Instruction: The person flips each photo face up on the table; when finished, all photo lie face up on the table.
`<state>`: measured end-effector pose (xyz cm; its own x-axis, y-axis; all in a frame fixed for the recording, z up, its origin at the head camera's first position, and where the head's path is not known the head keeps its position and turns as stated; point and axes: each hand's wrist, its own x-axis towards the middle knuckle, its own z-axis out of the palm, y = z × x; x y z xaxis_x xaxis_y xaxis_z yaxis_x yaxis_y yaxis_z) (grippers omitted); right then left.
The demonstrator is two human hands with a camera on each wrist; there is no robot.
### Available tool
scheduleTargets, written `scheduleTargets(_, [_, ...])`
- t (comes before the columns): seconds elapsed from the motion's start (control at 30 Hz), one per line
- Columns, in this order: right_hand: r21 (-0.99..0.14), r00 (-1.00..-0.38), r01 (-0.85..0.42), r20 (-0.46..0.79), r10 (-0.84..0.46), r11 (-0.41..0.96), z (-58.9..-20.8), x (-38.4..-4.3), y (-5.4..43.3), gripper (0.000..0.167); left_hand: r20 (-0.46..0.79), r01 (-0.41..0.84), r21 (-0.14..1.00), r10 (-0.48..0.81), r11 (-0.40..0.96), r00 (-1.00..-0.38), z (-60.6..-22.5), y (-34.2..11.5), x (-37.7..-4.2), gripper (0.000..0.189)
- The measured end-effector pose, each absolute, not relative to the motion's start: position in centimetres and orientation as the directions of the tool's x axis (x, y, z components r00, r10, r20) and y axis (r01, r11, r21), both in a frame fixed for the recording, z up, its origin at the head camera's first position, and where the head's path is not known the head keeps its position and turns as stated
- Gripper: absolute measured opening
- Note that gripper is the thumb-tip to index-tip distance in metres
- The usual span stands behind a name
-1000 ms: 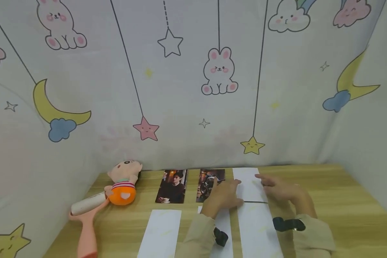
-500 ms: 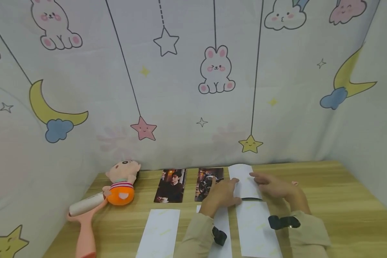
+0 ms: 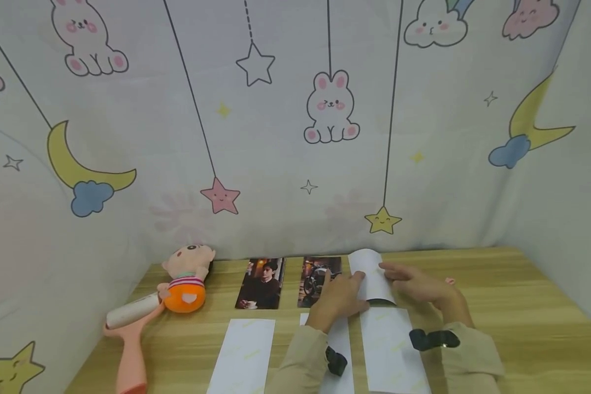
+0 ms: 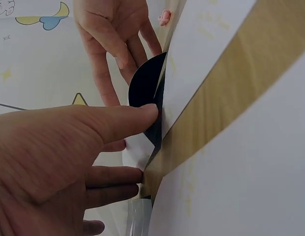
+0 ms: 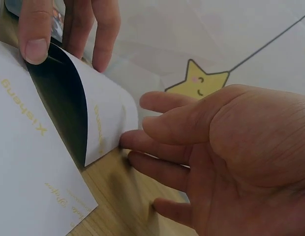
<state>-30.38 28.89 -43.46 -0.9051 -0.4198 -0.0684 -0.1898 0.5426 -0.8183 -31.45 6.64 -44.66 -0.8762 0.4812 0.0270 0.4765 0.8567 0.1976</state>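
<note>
A sheet of photo paper [image 3: 372,277], white back up with its dark glossy side beneath, arches off the table at the back right. My left hand [image 3: 341,298] touches its left side, thumb [image 4: 142,118] at the near corner and fingers extended. From the right, my right hand [image 3: 423,283] presses the opposite edge with fairly straight fingertips [image 5: 130,139]. Just in front, a flat white sheet [image 3: 394,350] carries faint yellow lettering. A photo of a motorcycle [image 3: 315,279] lies left of the arched sheet, partly covered by my left hand.
Farther left lies a photo of a seated person [image 3: 261,284]. Other white sheets [image 3: 243,350] lie in the front row, one partly under my left forearm. A pink-handled roller [image 3: 133,350] and a plush toy [image 3: 187,284] sit at the left. Behind hangs a printed cloth [image 3: 276,153].
The photo paper between my hands has gone from flat to arched, its middle rising. My right hand has shifted slightly left, pushing its edge inward; my left hand has hardly moved.
</note>
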Motion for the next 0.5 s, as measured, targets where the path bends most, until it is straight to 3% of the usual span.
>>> scheduleTargets(0.3, [-0.837,-0.899,-0.159,-0.097,-0.427,0.524,-42.8,-30.3,29.2,0.052,0.039,0.487,0.139,0.487,0.862,-0.873,-44.7,6.9,-31.5,0.064])
scheduleTargets(0.5, [-0.817,-0.908,-0.162,-0.096,-0.407,0.553,-42.4,-29.9,29.5,0.052,0.038,0.478,0.159,0.478,0.864,-0.877,-44.9,6.8,-31.4,0.064])
